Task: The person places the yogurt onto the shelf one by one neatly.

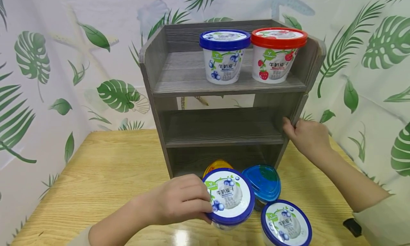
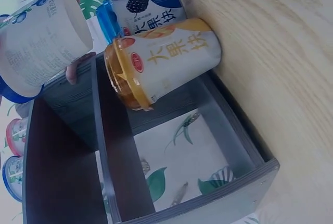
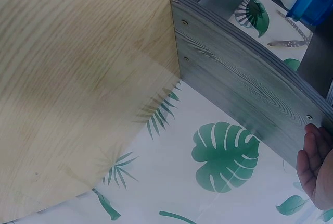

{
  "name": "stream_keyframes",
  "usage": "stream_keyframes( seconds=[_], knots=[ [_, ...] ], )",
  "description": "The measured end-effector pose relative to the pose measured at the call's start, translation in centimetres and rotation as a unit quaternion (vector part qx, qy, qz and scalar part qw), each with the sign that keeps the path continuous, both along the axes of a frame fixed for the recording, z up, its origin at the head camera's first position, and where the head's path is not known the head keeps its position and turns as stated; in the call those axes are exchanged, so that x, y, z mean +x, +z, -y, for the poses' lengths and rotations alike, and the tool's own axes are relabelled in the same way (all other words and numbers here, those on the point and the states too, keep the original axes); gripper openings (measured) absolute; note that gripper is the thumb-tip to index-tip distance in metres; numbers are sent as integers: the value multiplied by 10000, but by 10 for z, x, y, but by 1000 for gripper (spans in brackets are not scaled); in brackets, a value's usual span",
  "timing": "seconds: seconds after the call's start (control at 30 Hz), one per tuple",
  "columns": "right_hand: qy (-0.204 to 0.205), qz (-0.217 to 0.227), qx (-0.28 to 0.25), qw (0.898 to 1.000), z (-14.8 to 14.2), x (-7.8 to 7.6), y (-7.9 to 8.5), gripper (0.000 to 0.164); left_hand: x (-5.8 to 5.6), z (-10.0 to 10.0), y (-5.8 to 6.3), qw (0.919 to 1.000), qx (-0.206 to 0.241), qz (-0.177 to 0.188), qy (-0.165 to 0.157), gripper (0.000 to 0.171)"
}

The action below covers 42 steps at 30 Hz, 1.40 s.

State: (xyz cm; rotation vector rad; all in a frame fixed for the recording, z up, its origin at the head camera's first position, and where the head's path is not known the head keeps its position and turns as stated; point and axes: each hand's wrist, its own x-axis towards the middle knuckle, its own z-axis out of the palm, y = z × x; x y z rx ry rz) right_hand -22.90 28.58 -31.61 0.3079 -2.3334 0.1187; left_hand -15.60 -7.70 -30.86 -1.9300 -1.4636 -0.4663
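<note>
My left hand [image 1: 184, 201] holds a white tub [image 2: 44, 36] by the side of its blue lid, in front of the shelf. Blueberry pictures cover the lid [image 1: 229, 194]. My right hand [image 1: 309, 135] grips the right side panel of the grey wooden shelf [image 1: 224, 144], its thumb on the inner side. In the right wrist view its fingers [image 3: 310, 153] lie against the panel's outer face. Two tubs stand on the top shelf: a blue-lidded blueberry tub [image 1: 222, 61] and a red-lidded strawberry tub [image 1: 277, 57].
A second blueberry tub [image 1: 286, 223] stands on the wooden table [image 1: 121, 167] at the front. Behind the held tub are an orange-lidded cup [image 2: 166, 60] and a blue-lidded cup [image 1: 262, 183]. A small black object [image 1: 352, 227] lies near the right sleeve. Leaf-patterned cloth surrounds the table.
</note>
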Motion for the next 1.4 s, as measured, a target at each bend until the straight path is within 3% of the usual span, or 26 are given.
stream_keyframes(
  seconds=[0.37,0.97,1.17,1.4],
  knots=[
    [-79,365,-79,9993,2,1,2,59,-2,6,11,9999,-36,121,51,28],
    [28,78,8,10000,0,0,2,67,-12,18,36,9977,298,557,239,22],
    [39,177,3,9998,1,0,3,64,-11,21,44,9959,214,751,445,20],
    [87,118,-8,9999,0,2,2,66,-12,26,56,9948,254,888,429,18]
  ],
)
